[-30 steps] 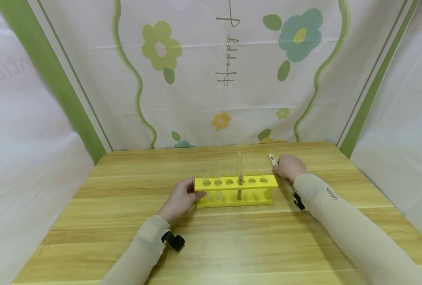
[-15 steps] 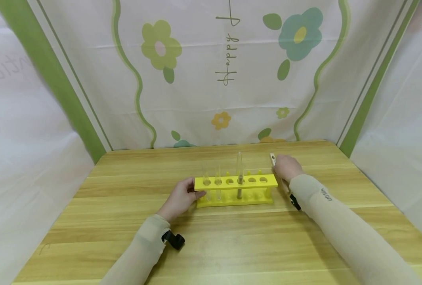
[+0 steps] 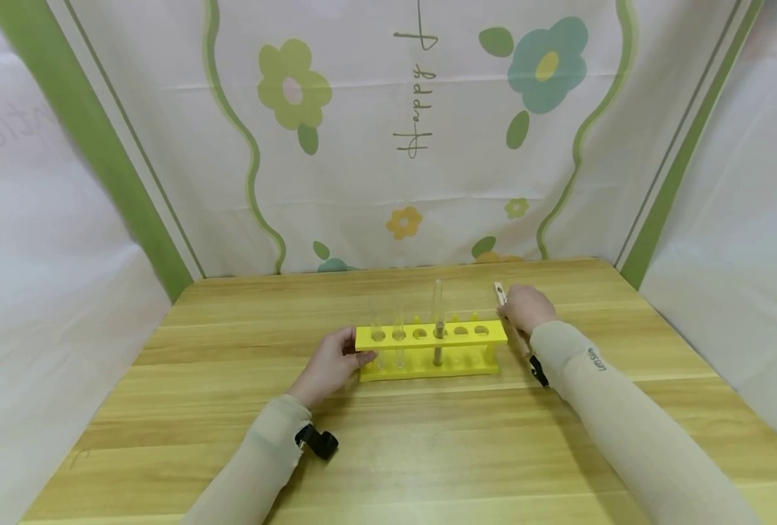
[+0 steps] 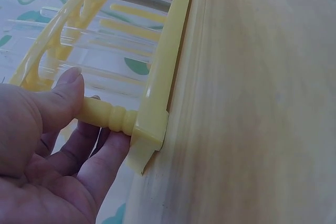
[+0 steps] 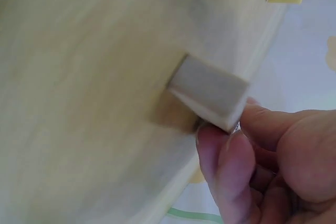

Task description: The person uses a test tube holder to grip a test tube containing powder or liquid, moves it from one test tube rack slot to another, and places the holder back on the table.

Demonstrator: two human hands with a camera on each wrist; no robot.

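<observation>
A yellow test tube rack (image 3: 452,334) stands upright on the table. My left hand (image 3: 327,367) grips the post (image 4: 107,115) at its left end, thumb on one side and fingers on the other. Clear test tubes (image 3: 399,356) sit in the rack's left holes. Further right, a taller-standing tube (image 3: 438,356) has dark grey contents in its lower part. My right hand (image 3: 530,308), just right of the rack, pinches a wooden test tube holder (image 3: 499,292) by its middle. The holder's holed end points toward the back; its blunt near end (image 5: 210,90) shows in the right wrist view.
The wood-grain table (image 3: 388,452) extends around the rack on all sides. A white floral curtain (image 3: 362,168) hangs along the table's back edge, with white sheets (image 3: 743,240) at both sides. A black wrist strap (image 3: 319,442) is on each forearm.
My right hand has shifted slightly to the left with the test tube holder, toward the rack. The left hand keeps its grip and the rack stays in place. The view shifts slightly.
</observation>
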